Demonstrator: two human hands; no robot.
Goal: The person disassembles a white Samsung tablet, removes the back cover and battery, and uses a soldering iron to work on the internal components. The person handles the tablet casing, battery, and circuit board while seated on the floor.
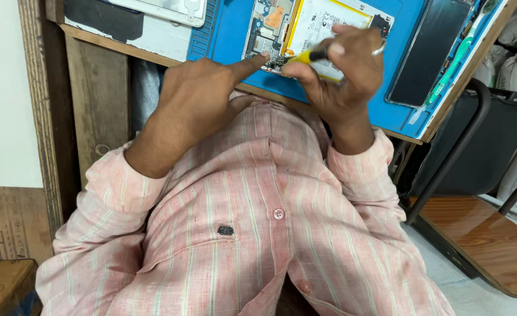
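Both hands at an opened tablet on the worktop's near edge.

Left hand (197, 96): index finger extended, tip pressing the circuit board (268, 32); grip holds nothing. Right hand (343, 64): grip closed on a yellow-handled screwdriver (309, 55), tip at the opened tablet (314, 29), which lies on the blue mat (405, 35).

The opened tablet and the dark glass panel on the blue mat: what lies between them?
In the head view, only bare blue mat lies between the opened tablet and the dark glass panel; the right hand covers the lower part.
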